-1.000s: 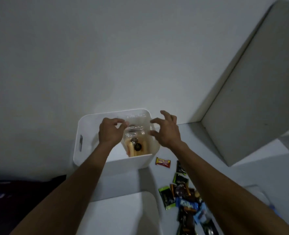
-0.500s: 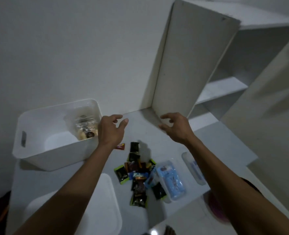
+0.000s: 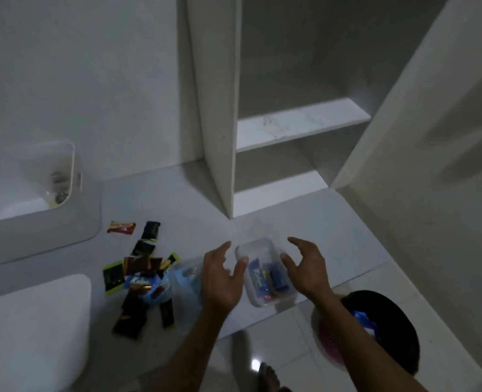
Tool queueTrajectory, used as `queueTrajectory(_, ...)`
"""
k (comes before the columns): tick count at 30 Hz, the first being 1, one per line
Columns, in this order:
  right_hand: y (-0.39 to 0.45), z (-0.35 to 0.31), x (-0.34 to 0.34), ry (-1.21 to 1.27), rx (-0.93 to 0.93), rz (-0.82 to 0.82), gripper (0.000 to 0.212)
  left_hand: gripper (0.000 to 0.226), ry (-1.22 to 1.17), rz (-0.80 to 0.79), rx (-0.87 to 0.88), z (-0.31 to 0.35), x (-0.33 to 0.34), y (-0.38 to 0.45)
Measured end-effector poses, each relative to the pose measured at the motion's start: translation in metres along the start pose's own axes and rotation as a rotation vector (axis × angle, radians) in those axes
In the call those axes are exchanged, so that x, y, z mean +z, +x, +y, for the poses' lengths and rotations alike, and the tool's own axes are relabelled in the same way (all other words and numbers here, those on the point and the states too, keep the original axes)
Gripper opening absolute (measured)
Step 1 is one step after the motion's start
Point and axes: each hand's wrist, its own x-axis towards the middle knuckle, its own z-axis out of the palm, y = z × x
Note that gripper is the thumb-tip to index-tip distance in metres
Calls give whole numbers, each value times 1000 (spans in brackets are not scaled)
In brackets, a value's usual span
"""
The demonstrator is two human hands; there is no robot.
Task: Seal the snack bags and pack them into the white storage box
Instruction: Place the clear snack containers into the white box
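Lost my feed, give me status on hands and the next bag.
Both hands open: left hand, right hand. Flanking clear snack bag, not gripping. White box far left. Loose wrappers between.

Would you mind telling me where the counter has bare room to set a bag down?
Bare counter lies between the red wrapper and the shelf unit's upright panel, and beyond the clear bag toward the shelf. It is crowded at the wrapper pile left of the left hand.

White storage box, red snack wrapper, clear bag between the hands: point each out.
white storage box [image 3: 36, 227]: head view, front wall.
red snack wrapper [image 3: 121, 227]: head view, middle.
clear bag [image 3: 265, 275]: head view, its middle.
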Motion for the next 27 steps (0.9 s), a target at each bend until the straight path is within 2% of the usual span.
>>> queueTrajectory(2, -3, 26, 1, -11, -6, -54, 53, 52, 60, -29, 19, -7, 37, -19)
queueTrajectory(5, -4, 51, 8, 16, 16, -170, 60, 49, 148, -93, -83, -23, 77, -30)
queueTrajectory(7, -4, 60, 12, 57, 2, -238, 60, 41, 200, -114, -115, -29, 92, -32)
queueTrajectory(12, 5, 71, 23, 174, -36, -314, 53, 53, 268, -126, -188, -27, 107, -27)
queueTrajectory(16, 6, 84, 37, 238, -51, -336, 89, 52, 277, -155, -209, -26, 112, -22)
queueTrajectory(18, 6, 85, 39, 230, -70, -323, 92, 61, 272, -154, -208, -28, 113, -22)
queueTrajectory(21, 3, 79, 35, 237, -90, -300, 89, 66, 258, -132, -222, -23, 108, -25)
queueTrajectory(23, 0, 70, 30, 239, -90, -292, 75, 67, 211, -111, -222, -12, 99, -28)
queueTrajectory(25, -2, 60, 27, 242, -98, -271, 56, 60, 190, -89, -211, 3, 84, -31)
queueTrajectory(27, -6, 46, 28, 274, -121, -260, 53, 53, 174, -57, -167, 10, 66, -35)
